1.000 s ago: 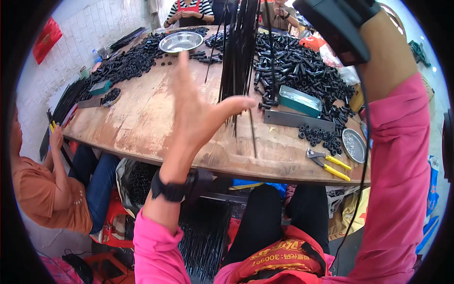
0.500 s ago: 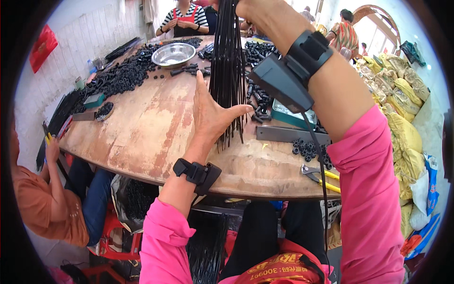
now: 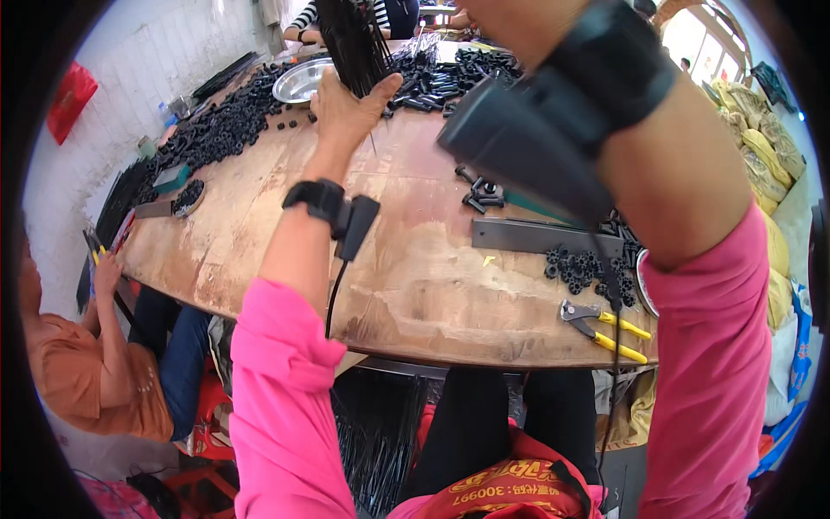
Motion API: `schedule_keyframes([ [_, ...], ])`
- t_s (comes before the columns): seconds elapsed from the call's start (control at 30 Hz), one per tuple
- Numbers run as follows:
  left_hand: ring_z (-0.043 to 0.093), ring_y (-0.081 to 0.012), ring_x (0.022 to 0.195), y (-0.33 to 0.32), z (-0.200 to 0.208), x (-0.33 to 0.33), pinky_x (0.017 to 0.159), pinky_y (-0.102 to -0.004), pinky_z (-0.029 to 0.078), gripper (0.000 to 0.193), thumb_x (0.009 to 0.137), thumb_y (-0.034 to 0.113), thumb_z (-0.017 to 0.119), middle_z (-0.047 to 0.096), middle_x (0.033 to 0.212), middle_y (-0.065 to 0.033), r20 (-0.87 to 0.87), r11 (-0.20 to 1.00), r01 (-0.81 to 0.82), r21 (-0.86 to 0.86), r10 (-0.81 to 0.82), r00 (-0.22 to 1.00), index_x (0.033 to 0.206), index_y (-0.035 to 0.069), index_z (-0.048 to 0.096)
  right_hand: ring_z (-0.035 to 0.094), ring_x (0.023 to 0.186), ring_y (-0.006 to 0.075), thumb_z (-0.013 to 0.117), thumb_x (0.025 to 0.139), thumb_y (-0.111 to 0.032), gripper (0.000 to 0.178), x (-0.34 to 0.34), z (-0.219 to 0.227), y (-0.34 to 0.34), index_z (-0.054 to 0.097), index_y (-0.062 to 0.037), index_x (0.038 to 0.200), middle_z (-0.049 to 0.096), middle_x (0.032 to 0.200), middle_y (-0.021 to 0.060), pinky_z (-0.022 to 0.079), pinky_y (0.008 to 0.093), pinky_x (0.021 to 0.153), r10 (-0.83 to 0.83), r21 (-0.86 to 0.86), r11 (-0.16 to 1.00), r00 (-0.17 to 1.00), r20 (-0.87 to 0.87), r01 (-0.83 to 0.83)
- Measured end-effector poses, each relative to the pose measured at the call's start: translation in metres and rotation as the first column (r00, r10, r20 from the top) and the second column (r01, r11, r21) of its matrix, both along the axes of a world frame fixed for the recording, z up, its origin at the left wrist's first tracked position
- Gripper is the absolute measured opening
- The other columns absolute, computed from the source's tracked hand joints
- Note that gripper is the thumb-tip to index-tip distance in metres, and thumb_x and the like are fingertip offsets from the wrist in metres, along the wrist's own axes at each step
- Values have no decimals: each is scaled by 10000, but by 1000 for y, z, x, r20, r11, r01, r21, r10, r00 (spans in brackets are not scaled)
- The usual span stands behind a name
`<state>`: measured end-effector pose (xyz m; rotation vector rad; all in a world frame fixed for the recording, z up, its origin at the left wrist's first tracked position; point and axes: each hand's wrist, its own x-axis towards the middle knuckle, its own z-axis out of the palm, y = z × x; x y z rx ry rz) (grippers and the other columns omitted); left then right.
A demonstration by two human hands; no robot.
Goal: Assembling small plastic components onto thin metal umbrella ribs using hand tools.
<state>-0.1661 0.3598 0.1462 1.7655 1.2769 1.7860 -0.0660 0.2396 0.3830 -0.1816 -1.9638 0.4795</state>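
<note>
A bundle of thin black rods (image 3: 353, 48) hangs tilted at the top, its upper end cut off by the picture's edge. My left hand (image 3: 346, 108) is closed about its lower part, thumb on the right side and fingers on the left. A single strand pokes out below the palm. My right hand (image 3: 512, 22) is raised at the top edge, blurred, with its fingers out of view. Both wrists carry black strapped devices with cables. Beyond the left hand stands a shiny metal bowl (image 3: 294, 85).
Black ring-like parts (image 3: 216, 130) are heaped far left on the wooden table (image 3: 415, 294); black bolt-like parts (image 3: 432, 82) lie at the back. A grey metal bar (image 3: 545, 238), small black rings (image 3: 575, 270) and yellow-handled pincers (image 3: 605, 327) lie right. A co-worker (image 3: 95, 363) sits left.
The bundle has moved up and left and tilted. My left hand has moved up with it, now around its lower part. My right forearm has shifted right and the right hand has left the bundle's visible part.
</note>
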Motion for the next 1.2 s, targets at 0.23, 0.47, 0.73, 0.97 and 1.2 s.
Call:
schedule_keyframes([
  [0.23, 513, -332, 1153, -49, -55, -162, 971, -393, 402, 700, 632, 374, 767, 565, 1222, -195, -679, 952, -304, 28, 241, 693, 1187, -2, 565, 612, 740, 332, 632, 686, -82, 74, -31, -205, -19, 607, -76, 755, 602, 743, 143, 477, 419, 636, -129, 282, 954, 988, 84, 101],
  [0.47, 616, -182, 824, -271, -46, -132, 739, -292, 474, 400, 821, 218, 672, 651, 941, -114, -282, 892, -356, -280, 278, 918, 1114, -39, 578, 501, 933, 289, 621, 702, -206, 187, 3, -302, -62, 587, -59, 814, 552, 871, 103, 376, 389, 832, -196, 425, 904, 837, 510, -47],
  [0.73, 654, -170, 764, -384, -55, -64, 572, -303, 532, 470, 893, 383, 588, 641, 872, -121, 590, 353, 582, -733, -97, 802, 1149, -5, 519, 465, 1057, 311, 811, 472, -540, 852, 2, -277, -88, 557, -47, 1120, 519, 1054, 168, 328, 427, 907, -223, 354, 925, 556, 801, -138],
  [0.97, 554, -148, 527, -384, -80, -25, 408, -261, 425, 245, 919, 131, 540, 595, 732, -86, 872, 354, 823, -445, -38, 488, 1121, -6, 525, 627, 726, 229, 719, 744, -425, 492, 46, -250, -78, 611, -8, 982, 612, 812, 195, 503, 370, 602, -143, -264, 817, 623, 769, 513],
  [1.2, 497, -116, 521, -383, -67, 18, 420, -247, 392, 243, 940, 155, 513, 583, 744, -62, 952, 387, 877, -285, 6, 307, 1125, -2, 529, 539, 407, 123, 595, 865, -481, 548, 71, -268, -57, 583, 54, 750, 571, 586, 80, 433, 219, 329, 37, -700, 247, 715, 698, 670],
])
